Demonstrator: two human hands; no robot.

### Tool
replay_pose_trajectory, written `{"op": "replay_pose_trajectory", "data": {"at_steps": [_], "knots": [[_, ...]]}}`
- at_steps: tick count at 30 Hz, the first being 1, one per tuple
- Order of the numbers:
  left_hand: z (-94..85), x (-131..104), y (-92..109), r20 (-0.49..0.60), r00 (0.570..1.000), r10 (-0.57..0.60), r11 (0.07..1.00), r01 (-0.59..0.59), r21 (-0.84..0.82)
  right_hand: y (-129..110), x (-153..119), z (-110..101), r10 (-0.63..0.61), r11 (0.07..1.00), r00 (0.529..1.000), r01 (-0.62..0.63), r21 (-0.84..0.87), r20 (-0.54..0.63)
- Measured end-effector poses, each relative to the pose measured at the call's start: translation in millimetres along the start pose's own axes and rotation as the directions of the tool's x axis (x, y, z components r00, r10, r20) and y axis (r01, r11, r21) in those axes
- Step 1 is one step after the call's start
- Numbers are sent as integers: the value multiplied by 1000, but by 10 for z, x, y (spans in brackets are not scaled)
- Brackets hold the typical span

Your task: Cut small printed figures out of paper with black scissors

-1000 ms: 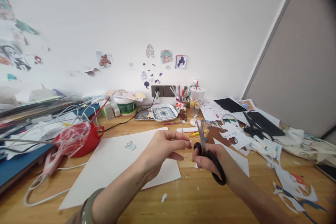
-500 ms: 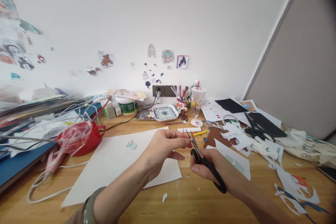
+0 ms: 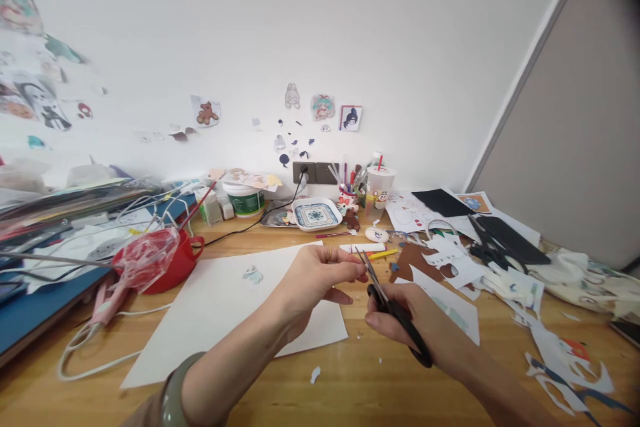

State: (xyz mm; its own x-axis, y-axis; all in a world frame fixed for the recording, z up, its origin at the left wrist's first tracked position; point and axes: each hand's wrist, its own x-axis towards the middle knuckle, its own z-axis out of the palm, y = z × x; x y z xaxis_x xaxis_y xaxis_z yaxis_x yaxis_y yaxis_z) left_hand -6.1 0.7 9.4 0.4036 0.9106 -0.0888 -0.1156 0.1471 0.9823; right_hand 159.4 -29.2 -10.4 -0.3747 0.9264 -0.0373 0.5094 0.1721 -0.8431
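Item: my left hand (image 3: 320,278), forearm slanted inward, pinched a tiny scrap (image 3: 365,269) above the table (image 3: 360,390). Item: my right hand (image 3: 419,303) gripped scissors (image 3: 406,325), blades parted beside the scrap. Change: the blades, nearly upright a second earlier, had tipped leftward to my left fingertips.

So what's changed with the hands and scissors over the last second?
The right hand has tilted the scissors leftward: the blades pointed up, apart from the left hand; now they lean in at its fingers. I see nothing let go. The scissors stay in the right hand, the left hand holds much the same pose, and the white sheet lies as it was.
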Motion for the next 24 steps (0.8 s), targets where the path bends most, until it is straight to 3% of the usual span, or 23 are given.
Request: {"op": "replay_pose_trajectory", "data": {"at_steps": [24], "knots": [[-4, 23, -23, -3, 1000, 3, 1000, -3, 22, -11, -11, -3, 17, 999, 1000, -18, -28, -6]]}}
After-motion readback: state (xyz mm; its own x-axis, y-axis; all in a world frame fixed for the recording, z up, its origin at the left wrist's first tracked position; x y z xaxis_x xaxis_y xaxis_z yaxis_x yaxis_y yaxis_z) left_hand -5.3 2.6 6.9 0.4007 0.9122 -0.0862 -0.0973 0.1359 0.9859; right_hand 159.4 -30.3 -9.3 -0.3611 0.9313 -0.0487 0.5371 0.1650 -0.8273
